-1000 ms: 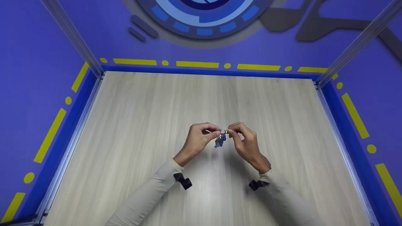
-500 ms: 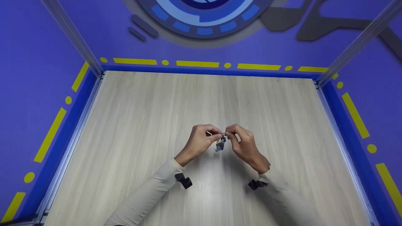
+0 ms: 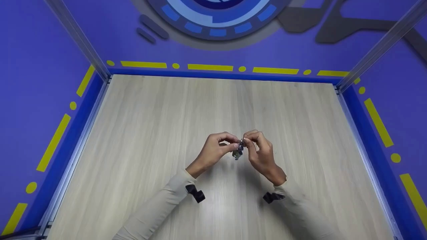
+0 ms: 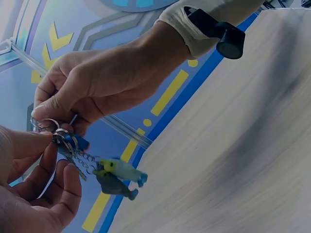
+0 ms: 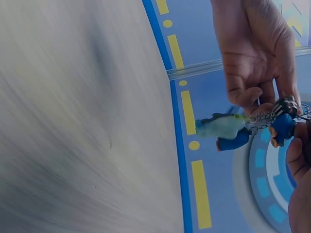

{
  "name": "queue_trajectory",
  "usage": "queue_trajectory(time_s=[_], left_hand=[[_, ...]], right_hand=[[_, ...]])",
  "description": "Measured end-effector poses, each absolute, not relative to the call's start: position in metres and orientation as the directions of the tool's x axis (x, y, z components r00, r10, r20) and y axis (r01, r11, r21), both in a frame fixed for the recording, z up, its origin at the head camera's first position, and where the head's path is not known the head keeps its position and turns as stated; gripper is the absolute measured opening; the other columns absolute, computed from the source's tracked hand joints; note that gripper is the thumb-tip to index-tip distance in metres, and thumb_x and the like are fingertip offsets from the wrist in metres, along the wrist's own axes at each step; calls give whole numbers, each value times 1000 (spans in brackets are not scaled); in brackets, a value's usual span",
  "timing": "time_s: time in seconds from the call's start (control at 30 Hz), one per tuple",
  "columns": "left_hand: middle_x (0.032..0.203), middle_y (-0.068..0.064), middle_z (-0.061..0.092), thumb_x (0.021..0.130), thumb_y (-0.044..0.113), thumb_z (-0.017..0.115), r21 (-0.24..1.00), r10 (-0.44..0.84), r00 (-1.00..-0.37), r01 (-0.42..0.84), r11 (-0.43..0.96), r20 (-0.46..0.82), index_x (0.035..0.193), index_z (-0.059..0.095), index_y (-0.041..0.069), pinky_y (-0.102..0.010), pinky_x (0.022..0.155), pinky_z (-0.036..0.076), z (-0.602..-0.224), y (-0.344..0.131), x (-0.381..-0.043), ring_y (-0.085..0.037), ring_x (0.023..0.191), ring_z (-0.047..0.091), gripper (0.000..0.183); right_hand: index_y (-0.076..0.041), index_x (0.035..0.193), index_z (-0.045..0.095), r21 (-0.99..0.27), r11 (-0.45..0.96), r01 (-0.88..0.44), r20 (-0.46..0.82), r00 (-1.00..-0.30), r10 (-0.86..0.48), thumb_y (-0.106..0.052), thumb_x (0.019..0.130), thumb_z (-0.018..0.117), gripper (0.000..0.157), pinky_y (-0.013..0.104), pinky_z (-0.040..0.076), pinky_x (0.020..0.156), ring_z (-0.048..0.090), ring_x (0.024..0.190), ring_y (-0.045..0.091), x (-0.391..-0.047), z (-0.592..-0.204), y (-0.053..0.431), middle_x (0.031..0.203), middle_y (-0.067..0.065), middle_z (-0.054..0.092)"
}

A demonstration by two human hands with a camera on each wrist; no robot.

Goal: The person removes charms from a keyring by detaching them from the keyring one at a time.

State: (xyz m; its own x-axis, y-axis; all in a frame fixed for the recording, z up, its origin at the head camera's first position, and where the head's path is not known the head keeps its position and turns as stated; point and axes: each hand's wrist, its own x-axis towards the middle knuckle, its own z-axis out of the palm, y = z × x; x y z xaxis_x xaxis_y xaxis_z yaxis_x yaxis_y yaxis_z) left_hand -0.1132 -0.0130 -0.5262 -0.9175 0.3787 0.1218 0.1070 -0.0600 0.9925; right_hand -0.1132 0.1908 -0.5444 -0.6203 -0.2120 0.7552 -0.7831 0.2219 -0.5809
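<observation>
Just in front of the person, a bunch of small figure keychains (image 3: 237,154) hangs above the table between the two hands. My left hand (image 3: 215,148) pinches its split rings (image 4: 62,135) between thumb and fingertips. Opposite it, my right hand (image 3: 262,150) pinches a thin metal ring (image 4: 51,122) at the top of the bunch. Below the rings, short chains carry a pale blue-green, fish-like figure (image 4: 127,171) and a darker one (image 4: 114,185). A blue figure (image 5: 284,127) sits close against the rings, partly hidden by the right hand's fingers in the right wrist view.
A light wood-grain table (image 3: 160,110) lies under both hands. Blue panels (image 3: 213,56) with yellow markings and metal corner posts (image 3: 377,43) enclose its back and sides. Black wrist cameras (image 3: 195,193) sit on both sleeves.
The hands first came slightly nearer the person, then the right hand rose a little and to the right. The hanging figures have turned and swung rightward. Both hands have kept their pinch.
</observation>
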Motion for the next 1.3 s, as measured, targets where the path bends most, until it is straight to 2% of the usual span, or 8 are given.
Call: queue_trajectory(time_s=[0.23, 0.37, 0.63, 0.87, 1.13, 1.3], left_hand=[[109, -13, 78, 100, 3, 79, 990, 371, -919, 109, -93, 136, 108, 80, -4, -30, 87, 63, -530, -13, -113, -16, 99, 73, 11], [104, -11, 77, 101, 2, 78, 987, 340, -930, 105, -123, 141, 106, 80, -6, -32, 87, 63, -531, -14, -113, -17, 95, 73, 10], [101, -8, 78, 102, 3, 78, 984, 274, -947, 138, -112, 164, 106, 81, -3, -45, 88, 66, -528, -16, -113, -22, 92, 75, 8], [100, -4, 78, 100, 4, 80, 984, 234, -956, 174, -40, 179, 104, 82, 2, -32, 86, 64, -525, -15, -113, -16, 92, 74, 6], [100, -3, 77, 102, 8, 79, 981, 233, -957, 187, 45, 171, 103, 79, 2, -34, 86, 63, -525, -14, -113, -15, 95, 72, 6], [99, 0, 74, 105, 8, 75, 986, 256, -957, 157, 57, 138, 102, 74, 12, -30, 81, 60, -525, -13, -112, -16, 92, 70, 5]], right_hand=[[7, 97, 58, -585, 206, -784, 761, -619, -195, 33, 89, 64, 28, 21, 57, 78, 65, 79, 25, -112, -544, 190, 93, 15, 66], [7, 97, 59, -587, 226, -778, 757, -626, -189, 32, 89, 66, 28, 20, 57, 80, 66, 80, 25, -112, -543, 191, 94, 15, 68], [6, 101, 62, -556, 260, -790, 760, -609, -227, 31, 88, 69, 29, 20, 55, 79, 66, 79, 23, -114, -544, 194, 94, 13, 69], [4, 101, 63, -582, 274, -765, 729, -641, -239, 27, 92, 69, 25, 20, 55, 80, 66, 79, 23, -114, -546, 195, 94, 12, 69], [3, 100, 63, -599, 262, -757, 717, -653, -245, 27, 92, 69, 26, 22, 54, 78, 67, 79, 23, -113, -548, 196, 94, 13, 71], [4, 101, 63, -591, 259, -764, 734, -642, -220, 28, 90, 69, 27, 21, 54, 79, 67, 79, 24, -113, -547, 196, 94, 14, 71]])
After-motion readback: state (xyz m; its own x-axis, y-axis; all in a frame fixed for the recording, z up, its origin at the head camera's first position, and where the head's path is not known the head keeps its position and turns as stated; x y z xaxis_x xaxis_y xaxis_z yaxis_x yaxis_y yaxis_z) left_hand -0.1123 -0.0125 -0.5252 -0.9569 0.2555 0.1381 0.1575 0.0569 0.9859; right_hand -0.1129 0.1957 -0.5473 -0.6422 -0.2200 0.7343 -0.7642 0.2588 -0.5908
